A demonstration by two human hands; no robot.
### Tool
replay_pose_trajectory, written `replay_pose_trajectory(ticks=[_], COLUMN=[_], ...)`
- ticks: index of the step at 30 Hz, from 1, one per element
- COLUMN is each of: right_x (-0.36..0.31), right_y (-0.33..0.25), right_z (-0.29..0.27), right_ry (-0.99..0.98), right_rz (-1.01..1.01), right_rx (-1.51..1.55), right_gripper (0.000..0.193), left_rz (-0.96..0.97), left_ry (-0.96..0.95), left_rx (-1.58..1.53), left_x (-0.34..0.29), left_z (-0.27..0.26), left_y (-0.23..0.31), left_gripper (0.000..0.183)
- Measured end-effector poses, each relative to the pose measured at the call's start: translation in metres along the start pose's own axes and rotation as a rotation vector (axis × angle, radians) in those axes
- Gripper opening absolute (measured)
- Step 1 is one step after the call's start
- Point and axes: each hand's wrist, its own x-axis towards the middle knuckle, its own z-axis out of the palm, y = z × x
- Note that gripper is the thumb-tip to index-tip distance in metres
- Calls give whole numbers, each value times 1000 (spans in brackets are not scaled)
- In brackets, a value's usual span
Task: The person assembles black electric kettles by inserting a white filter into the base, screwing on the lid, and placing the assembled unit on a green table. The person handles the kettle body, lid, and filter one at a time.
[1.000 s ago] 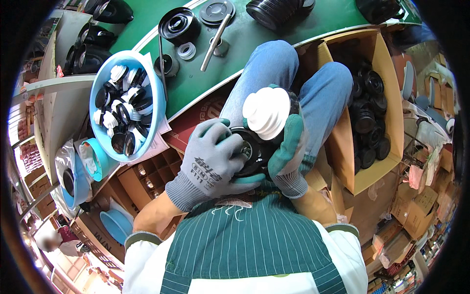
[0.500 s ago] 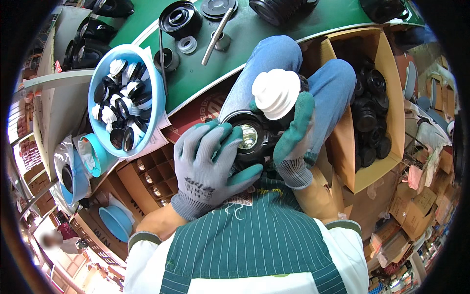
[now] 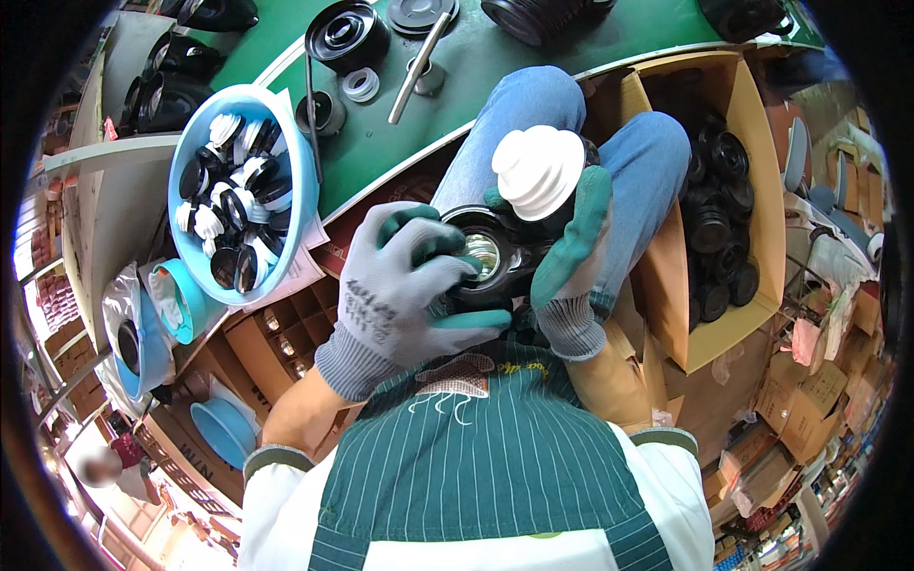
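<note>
1. Dark printing, blurred, across the back of the grey left glove point(image 3: 381, 285)
2. Small yellow script on the green striped apron point(image 3: 457, 476), beside its picture
3. Large dark letters on the brown carton point(image 3: 176, 438), lower left

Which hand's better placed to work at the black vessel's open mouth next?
Left, I'd judge: the left hand already has its fingers at the mouth of the black vessel, while the right hand is occupied holding the white ribbed piece.
</note>
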Motion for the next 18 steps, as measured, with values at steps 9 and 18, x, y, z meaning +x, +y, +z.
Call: replay_pose_trajectory(ticks=[9, 18], right_x=[-7, 54], right_y=[6, -87], right_z=[-27, -77], right_ry=[-99, -631], right_rz=[76, -98], right_rx=[-56, -60], right_gripper=[76, 103], left_rz=[-173, -25], left_ry=[-52, 26], left_rx=[-435, -427], left_x=[-29, -15], left_z=[26, 8], left_y=[-43, -26], left_gripper=[128, 105])
